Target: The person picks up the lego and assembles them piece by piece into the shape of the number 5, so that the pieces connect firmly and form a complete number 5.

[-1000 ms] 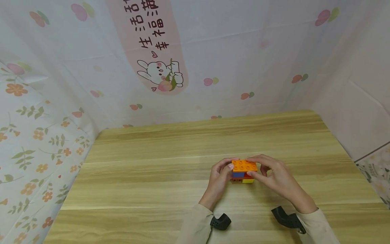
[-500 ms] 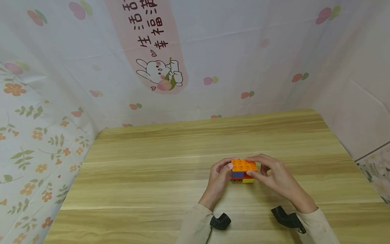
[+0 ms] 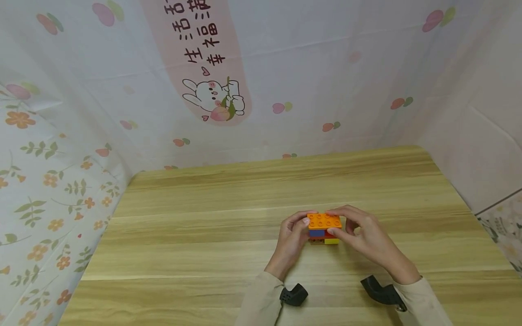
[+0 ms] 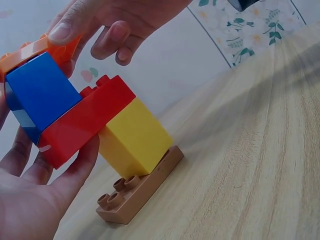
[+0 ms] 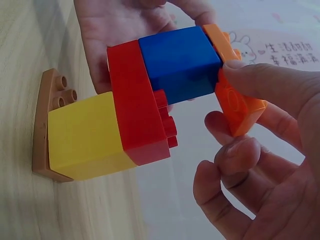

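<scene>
A stack of toy building bricks stands on the table, right of centre in the head view. At its bottom lies a brown brick point(image 4: 142, 192), with a yellow block point(image 5: 90, 137) on one end. Across that sits a red brick point(image 5: 137, 100), then a blue block point(image 4: 45, 90) on its left part. On top is an orange brick point(image 3: 325, 221) with studs up. My left hand point(image 3: 291, 235) holds the upper left side, a finger under the red brick's overhang, thumb at the orange corner. My right hand point(image 3: 369, 235) pinches the orange brick's right end between thumb and fingers.
The wooden table point(image 3: 195, 244) reaches back to a printed curtain point(image 3: 310, 77). Another flowered cloth point(image 3: 49, 199) hangs on the left. Black wrist mounts point(image 3: 294, 295) stick out at both sleeves, just above the tabletop.
Both hands and the top of the stack have shifted very slightly left. The yellow and brown bricks at the bottom stay almost in place; both grips look the same.
</scene>
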The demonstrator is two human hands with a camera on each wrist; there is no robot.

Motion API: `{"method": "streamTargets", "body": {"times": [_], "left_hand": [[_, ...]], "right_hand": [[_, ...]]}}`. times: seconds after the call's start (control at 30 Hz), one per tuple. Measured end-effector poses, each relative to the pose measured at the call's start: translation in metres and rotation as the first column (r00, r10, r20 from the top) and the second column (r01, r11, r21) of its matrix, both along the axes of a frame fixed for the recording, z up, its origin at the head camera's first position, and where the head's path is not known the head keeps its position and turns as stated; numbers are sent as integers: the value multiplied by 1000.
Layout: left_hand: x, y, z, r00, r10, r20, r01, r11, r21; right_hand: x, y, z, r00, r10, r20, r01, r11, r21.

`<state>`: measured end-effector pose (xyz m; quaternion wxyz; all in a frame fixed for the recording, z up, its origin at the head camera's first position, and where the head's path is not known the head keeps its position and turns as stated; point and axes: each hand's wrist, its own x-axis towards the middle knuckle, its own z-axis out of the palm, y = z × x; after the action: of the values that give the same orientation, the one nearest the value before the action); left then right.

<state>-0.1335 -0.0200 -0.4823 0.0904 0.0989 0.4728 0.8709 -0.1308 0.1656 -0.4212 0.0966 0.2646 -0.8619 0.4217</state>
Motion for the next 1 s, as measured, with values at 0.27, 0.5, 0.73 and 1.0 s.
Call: {"method": "streamTargets", "body": {"times": [0.27, 0.5, 0.73, 1.0], "left_hand": [[-1, -3, 1, 1000, -24, 17, 24, 1000, 14], [-2, -5, 0, 1000, -27, 13, 27, 1000, 16], [0, -4, -2, 1000, -3, 14, 3, 1000, 16], [0, -3, -1, 1000, 10, 24, -10, 1000, -10]], "right_hand": [[-1, 0, -1, 1000, -1, -10, 1, 1000, -4], [-2, -1, -2, 1000, 15, -3, -15, 1000, -23], [-2, -2, -6, 999, 15, 36, -14, 1000, -26], [-2, -2, -6, 997, 15, 79, -13, 999, -31]]}}
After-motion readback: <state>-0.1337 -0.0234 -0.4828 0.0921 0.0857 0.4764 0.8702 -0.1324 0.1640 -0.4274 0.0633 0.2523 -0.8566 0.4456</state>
